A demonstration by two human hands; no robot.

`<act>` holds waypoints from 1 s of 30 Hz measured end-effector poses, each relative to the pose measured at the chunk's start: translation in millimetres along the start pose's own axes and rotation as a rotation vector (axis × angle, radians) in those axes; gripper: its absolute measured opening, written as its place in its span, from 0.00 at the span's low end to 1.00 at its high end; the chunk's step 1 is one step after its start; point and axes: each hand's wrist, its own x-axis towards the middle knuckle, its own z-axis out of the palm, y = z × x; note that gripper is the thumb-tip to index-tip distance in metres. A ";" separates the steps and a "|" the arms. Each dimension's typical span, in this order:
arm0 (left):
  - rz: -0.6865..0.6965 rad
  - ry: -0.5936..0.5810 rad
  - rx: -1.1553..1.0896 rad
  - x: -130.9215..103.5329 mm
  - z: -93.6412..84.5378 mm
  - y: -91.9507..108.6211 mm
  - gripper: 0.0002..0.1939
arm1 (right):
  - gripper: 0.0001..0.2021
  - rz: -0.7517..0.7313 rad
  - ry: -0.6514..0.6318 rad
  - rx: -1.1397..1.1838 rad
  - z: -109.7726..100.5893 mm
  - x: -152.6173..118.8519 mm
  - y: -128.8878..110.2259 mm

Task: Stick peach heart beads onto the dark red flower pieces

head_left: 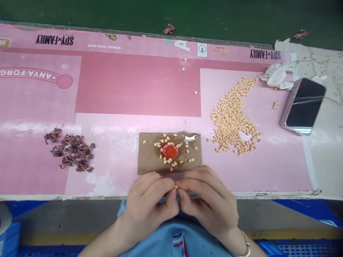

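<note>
My left hand [152, 196] and my right hand [209, 200] meet at the table's front edge, fingertips pinched together. Between them is a tiny tan piece [176, 187], gripped from both sides. Just beyond lies a brown card [147, 160] with a clear wet patch and a round red thing [170, 151] on it; several tan pieces are scattered around that. A large pile of tan pieces [233, 121] spreads to the right. On the left sits a cluster of dark reddish-brown bundles [75, 150] with light ties.
A phone [305, 105] lies at the right beside crumpled white paper [277, 75]. Pink printed sheeting [134, 85] covers the table. Two dark bundles lie on the green surface [107, 18] beyond the far edge.
</note>
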 end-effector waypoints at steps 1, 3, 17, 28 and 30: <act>-0.010 -0.007 -0.012 0.2 -1.1 -1.0 0.09 | 0.05 -0.007 -0.014 -0.012 -1.2 2.3 1.5; -0.054 -0.017 -0.049 -1.2 -3.8 -4.1 0.08 | 0.07 -0.028 -0.007 -0.056 -3.2 7.4 6.6; -0.244 0.188 -0.133 -20.4 -28.5 -15.3 0.11 | 0.13 -0.084 0.087 -0.276 7.7 20.0 30.4; -0.446 0.135 -0.486 -31.6 -23.0 -12.5 0.12 | 0.13 -0.103 0.095 -0.297 8.0 18.1 31.2; -0.481 0.085 -0.611 -25.9 -22.1 -10.5 0.07 | 0.12 -0.120 0.064 -0.310 5.8 18.6 31.4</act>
